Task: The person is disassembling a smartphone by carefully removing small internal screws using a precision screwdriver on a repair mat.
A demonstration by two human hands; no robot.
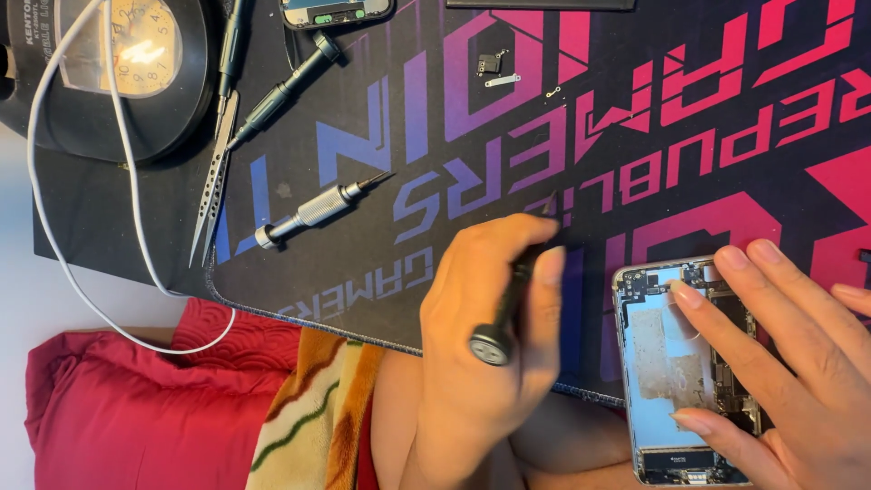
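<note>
A dark screwdriver (510,304) is clasped in the left hand (481,336), left of the opened phone (676,372), which is steadied flat on the mat (635,163) by spread right-hand fingers (726,313), nothing being gripped.

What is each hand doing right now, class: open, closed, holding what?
Left hand: closed around a black screwdriver.
Right hand: open, fingers spread on the opened phone, gripping nothing.

Dark printed desk mat (635,118) — silver screwdriver (313,210), tweezers (213,177), opened phone (685,372); small screws (497,71)
</note>
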